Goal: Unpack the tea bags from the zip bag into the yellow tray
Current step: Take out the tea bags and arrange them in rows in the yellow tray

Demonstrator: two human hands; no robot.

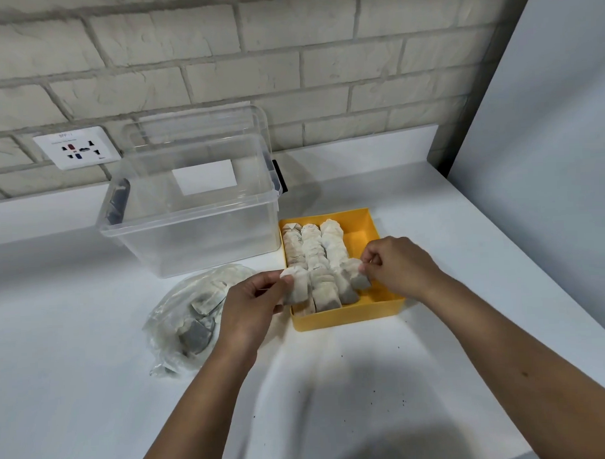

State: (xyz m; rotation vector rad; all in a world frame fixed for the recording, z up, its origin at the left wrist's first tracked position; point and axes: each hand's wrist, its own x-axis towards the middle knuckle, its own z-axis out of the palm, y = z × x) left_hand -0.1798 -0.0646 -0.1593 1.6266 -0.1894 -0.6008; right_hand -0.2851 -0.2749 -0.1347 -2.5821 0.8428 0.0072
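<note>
Nearest the viewer, the left forearm (197, 404) and right forearm (504, 352) reach forward over the white surface (334, 382). Scattered dark specks (401, 402) lie on the near right part of that surface.

The left hand (254, 301) is at the near left corner of the yellow tray (345, 318). Its fingers (262, 284) and thumb pinch a white tea bag (298, 288), held upright over the near end of the left row. The right hand (398, 267) is over the right side of the tray. Its fingers (369, 259) pinch the top of a grey tea bag (359, 282) at the near end of the right row. Whether either held bag touches the bags beneath it cannot be determined.

The zip bag (184, 312) lies on the surface, left of the tray and partly behind the left hand. It is crumpled and transparent, and it contains loose tea bags (200, 301).

The tray sits on the surface, right of centre. Stacked tea bags (312, 249) stand in it in three rows running near to far, filling its left and middle portions. Bare yellow floor shows along its right side.

A clear plastic box (190, 212) stands just beyond the zip bag, close beside the far left corner of the tray. A clear lid (201, 130) leans behind it against the brick wall (322, 50). A white wall socket (77, 147) is mounted left of the box. A plain white panel (547, 117) closes the right side.
</note>
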